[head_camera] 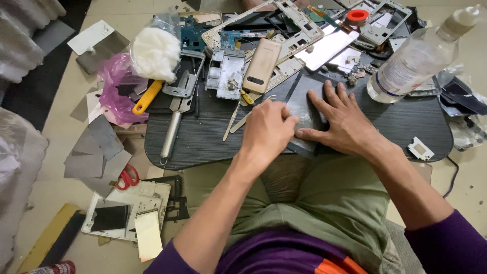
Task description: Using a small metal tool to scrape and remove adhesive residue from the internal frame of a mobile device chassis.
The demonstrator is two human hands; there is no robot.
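Just right of the frame's centre, we see a flat dark phone panel (307,109) lying on the black bench (203,137), its long axis running from the upper centre down toward us with a slight tilt. Both hands are on it, so neither has to reach. Our right hand (344,122) lies spread and flat, fingers pointing up the frame, pinning the panel's right half. Our left hand (267,131) is curled into a loose fist at the panel's left edge, knuckles up, fingertips tucked against the surface; we cannot tell whether it pinches a small tool or only presses. Tweezers (238,119) lie just left of it, a clear plastic bottle (421,56) at the upper right.
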